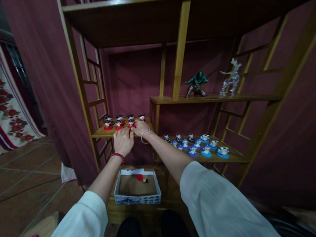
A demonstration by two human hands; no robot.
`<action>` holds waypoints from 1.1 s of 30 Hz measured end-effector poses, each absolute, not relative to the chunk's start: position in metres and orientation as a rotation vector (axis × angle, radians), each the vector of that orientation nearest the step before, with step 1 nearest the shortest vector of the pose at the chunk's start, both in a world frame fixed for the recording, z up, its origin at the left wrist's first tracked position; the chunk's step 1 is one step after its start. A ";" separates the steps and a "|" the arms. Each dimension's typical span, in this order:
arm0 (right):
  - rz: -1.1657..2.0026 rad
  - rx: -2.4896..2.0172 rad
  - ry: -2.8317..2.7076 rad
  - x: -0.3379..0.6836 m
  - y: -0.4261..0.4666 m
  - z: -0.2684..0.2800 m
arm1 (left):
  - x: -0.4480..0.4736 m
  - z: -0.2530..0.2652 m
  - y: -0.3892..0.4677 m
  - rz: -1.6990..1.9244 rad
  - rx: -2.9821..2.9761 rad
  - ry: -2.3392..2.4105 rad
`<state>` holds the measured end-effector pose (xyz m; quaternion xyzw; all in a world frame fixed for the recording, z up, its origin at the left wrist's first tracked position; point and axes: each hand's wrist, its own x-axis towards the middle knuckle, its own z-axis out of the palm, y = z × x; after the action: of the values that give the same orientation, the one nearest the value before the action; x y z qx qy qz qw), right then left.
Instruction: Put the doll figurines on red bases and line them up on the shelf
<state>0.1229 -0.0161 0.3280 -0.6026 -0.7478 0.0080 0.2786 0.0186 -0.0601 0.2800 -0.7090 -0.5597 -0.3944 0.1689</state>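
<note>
Small figurines with black hair and red round bases stand in two rows on the left wooden shelf (102,132). My right hand (141,128), with a silver bangle at the wrist, has its fingers closed at the base of the front-row figurine (131,123); its fingertips are partly hidden. Beside it, my left hand (123,140), wearing a red bead bracelet, lies over the shelf's front edge with fingers stretched forward. Below, a shallow cardboard box (138,200) holds one more figurine (145,180), lying on its side next to a red disc (139,177).
Several blue and dark figurines (192,151) stand on the lower right shelf. Higher up are a dark green figure (197,82) and a clear figure (231,78). A wooden upright (181,50) divides the shelving. A maroon curtain (42,87) hangs at the left.
</note>
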 end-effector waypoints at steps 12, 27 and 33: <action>0.015 -1.566 -1.921 0.127 -0.035 0.320 | 0.019 0.269 -0.074 -1.266 -2.011 -1.483; -0.076 -0.914 -1.903 0.122 -0.095 0.255 | 0.029 0.215 -0.105 -1.674 -1.986 -1.354; 0.011 -1.165 -2.048 0.123 -0.098 0.198 | 0.034 0.154 -0.108 -1.599 -2.099 -1.653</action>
<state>0.1234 -0.0976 0.1981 -0.4568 -0.8030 0.0042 0.3827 0.0338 -0.1082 0.1536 -0.6741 -0.5307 -0.5135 0.0139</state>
